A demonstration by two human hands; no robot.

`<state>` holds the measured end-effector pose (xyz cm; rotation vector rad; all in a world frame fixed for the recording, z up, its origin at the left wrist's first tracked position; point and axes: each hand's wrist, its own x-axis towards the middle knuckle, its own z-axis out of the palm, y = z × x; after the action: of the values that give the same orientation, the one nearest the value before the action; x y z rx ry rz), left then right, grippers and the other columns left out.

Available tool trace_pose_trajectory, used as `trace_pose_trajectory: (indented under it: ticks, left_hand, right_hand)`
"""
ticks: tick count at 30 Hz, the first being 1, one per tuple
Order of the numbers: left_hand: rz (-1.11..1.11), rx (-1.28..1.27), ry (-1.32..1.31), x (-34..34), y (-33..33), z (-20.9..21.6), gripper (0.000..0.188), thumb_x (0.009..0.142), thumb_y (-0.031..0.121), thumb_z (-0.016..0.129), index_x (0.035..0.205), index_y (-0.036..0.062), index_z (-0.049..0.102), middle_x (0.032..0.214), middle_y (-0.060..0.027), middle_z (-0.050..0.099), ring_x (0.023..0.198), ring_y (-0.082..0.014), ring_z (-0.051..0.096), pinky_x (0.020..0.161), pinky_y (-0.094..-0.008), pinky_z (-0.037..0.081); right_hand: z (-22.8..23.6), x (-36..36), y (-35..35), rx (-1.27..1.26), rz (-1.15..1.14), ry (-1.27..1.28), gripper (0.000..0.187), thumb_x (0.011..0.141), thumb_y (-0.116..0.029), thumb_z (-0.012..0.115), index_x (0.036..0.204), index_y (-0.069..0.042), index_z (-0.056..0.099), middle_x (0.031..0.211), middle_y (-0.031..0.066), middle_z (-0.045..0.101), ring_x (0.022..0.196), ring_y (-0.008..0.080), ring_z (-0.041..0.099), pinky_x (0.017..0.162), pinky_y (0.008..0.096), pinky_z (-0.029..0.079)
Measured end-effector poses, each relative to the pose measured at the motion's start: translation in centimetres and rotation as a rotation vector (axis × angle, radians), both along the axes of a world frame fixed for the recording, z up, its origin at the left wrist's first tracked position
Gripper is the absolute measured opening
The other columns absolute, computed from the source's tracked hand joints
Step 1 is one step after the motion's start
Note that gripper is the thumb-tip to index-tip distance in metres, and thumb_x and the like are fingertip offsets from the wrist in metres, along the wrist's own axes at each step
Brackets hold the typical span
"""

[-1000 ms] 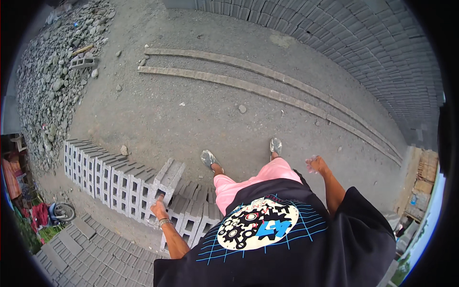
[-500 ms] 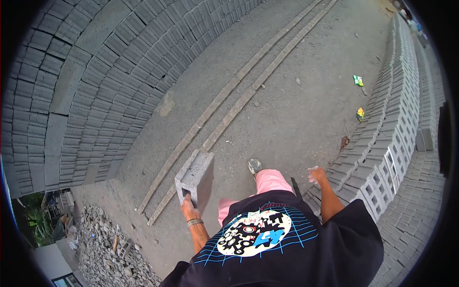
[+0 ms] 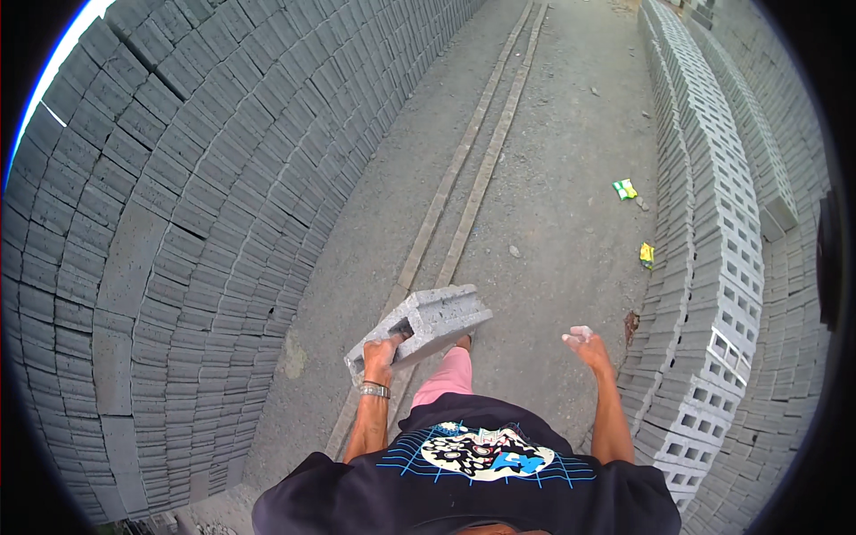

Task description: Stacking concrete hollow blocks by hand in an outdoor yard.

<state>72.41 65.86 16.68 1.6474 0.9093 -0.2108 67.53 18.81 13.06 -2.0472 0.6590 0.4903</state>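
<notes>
A grey hollow concrete block (image 3: pixel 441 312) hangs tilted in front of me, its far end swung toward the right. My left hand (image 3: pixel 380 357) grips its near end, fingers hooked into one of the hollows; a band circles that wrist. Away to the right, my right hand (image 3: pixel 586 346) is raised over the ground with nothing in it. Its fingers are dusted pale and loosely curled, with the thumb apart from them.
A tall stack of grey blocks (image 3: pixel 259 214) walls the left side. Lower rows of hollow blocks (image 3: pixel 731 259) line the right. Two narrow parallel strips (image 3: pixel 477 169) run along the ground. Green (image 3: pixel 624 189) and yellow wrappers (image 3: pixel 646 256) lie near the right row.
The block in my left hand has swung from roughly upright to tilted, far end rightward. My right hand has moved slightly and its fingers are more curled. My view has turned and advanced along the passage.
</notes>
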Motion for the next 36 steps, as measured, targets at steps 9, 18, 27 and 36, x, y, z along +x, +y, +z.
trace_pose_trajectory:
  ticks: [9,18,27,36]
  left_hand:
    - [-0.705,0.344,0.003,33.0,-5.9,3.9,0.053,0.054,0.043,0.082,0.073,-0.0054,0.069,0.076,-0.0204,0.068,0.069,-0.0311,0.067,0.066,-0.0374,0.051]
    - [-1.298,0.524,-0.175,63.3,-20.4,8.8,0.055,0.055,0.041,0.078,0.075,-0.0082,0.066,0.075,-0.0246,0.066,0.075,-0.0371,0.066,0.068,-0.0417,0.052]
    - [-1.419,0.807,-0.607,96.0,-23.8,20.8,0.046,0.054,0.033,0.072,0.063,-0.0108,0.061,0.063,-0.027,0.058,0.064,-0.0414,0.059,0.079,-0.041,0.046]
    - [-1.178,1.559,-0.803,119.2,-13.1,47.9,0.021,0.045,0.019,0.058,0.044,0.0001,0.05,0.041,-0.0143,0.043,0.038,-0.0291,0.036,0.063,-0.0335,0.04]
  right_hand:
    - [12.2,26.9,11.0,-0.031,0.366,-0.335,0.105,0.054,-0.046,0.088,0.14,-0.005,0.044,0.141,0.0195,0.046,0.133,0.0337,0.042,0.109,0.0427,0.035]
    - [9.7,53.6,3.8,0.616,0.232,-0.418,0.096,0.039,-0.024,0.097,0.123,-0.001,0.056,0.11,0.0114,0.065,0.104,0.0225,0.061,0.092,0.0346,0.048]
    - [7.6,85.7,2.1,0.398,0.326,-0.844,0.128,0.031,-0.058,0.091,0.135,0.001,0.043,0.12,0.0155,0.051,0.113,0.032,0.052,0.097,0.0449,0.043]
    - [18.0,127.5,19.6,-0.582,0.522,-2.004,0.142,0.046,-0.081,0.071,0.149,-0.01,0.004,0.146,0.013,0.03,0.129,0.0295,0.04,0.109,0.0504,0.028]
